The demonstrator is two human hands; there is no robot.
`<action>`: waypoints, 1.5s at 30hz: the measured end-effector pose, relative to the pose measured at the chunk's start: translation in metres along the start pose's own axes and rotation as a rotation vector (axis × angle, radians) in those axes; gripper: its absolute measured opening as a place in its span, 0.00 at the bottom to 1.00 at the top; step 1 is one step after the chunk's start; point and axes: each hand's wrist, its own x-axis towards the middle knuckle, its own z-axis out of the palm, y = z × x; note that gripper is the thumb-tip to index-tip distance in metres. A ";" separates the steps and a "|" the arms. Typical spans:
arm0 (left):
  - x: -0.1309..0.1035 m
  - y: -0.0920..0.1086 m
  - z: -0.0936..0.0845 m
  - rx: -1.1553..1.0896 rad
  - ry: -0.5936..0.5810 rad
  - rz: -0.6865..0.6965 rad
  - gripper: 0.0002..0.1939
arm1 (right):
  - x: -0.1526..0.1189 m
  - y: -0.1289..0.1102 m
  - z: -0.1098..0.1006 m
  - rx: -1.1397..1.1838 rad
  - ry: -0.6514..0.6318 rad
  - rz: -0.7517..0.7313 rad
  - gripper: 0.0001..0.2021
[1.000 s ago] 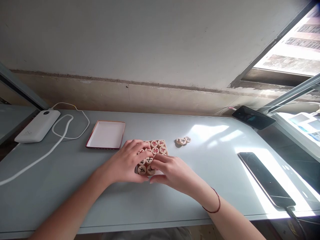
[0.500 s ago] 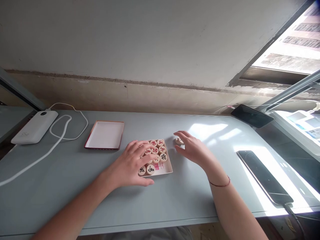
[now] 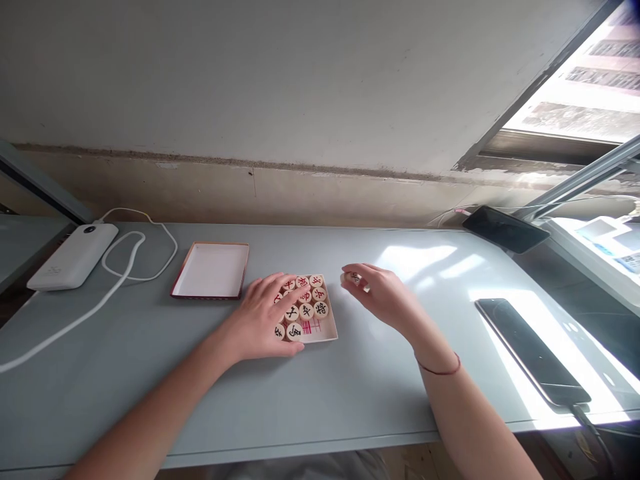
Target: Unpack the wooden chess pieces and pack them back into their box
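A square white box (image 3: 327,329) holds several round wooden chess pieces with red or black characters. Its front right corner shows a bare floor with red print. My left hand (image 3: 265,319) lies over the left side of the box, fingers spread across the pieces, thumb along the front edge. Right of the box, my right hand (image 3: 375,290) pinches a few round pieces (image 3: 353,277) between fingers and thumb; their exact number is partly hidden. The box's shallow lid (image 3: 210,270), white inside with a red rim, lies open side up at the left.
On the grey table (image 3: 300,400) a white power bank (image 3: 73,257) with a looped white cable (image 3: 95,308) sits far left. One phone (image 3: 533,350) lies at the right with a cable; another (image 3: 505,230) leans at the back right.
My right hand has closed on the pieces beside the box and lifted them slightly. The box and my left hand have shifted a little to the left and back.
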 end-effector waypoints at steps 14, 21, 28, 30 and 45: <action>0.009 0.032 0.003 -0.193 0.328 0.034 0.04 | -0.012 -0.035 0.004 0.722 -0.078 -0.041 0.16; 0.008 0.033 0.012 -0.075 0.183 0.065 0.03 | -0.009 -0.027 0.001 0.700 -0.067 -0.006 0.16; 0.006 0.023 0.012 -0.002 0.176 0.184 0.06 | -0.015 -0.031 -0.003 0.551 -0.132 -0.039 0.12; 0.005 0.021 0.008 0.020 0.148 0.191 0.06 | -0.018 -0.033 -0.007 0.480 -0.206 -0.093 0.09; 0.002 -0.001 0.010 0.041 0.020 -0.051 0.46 | -0.020 -0.035 0.006 0.144 -0.174 -0.294 0.08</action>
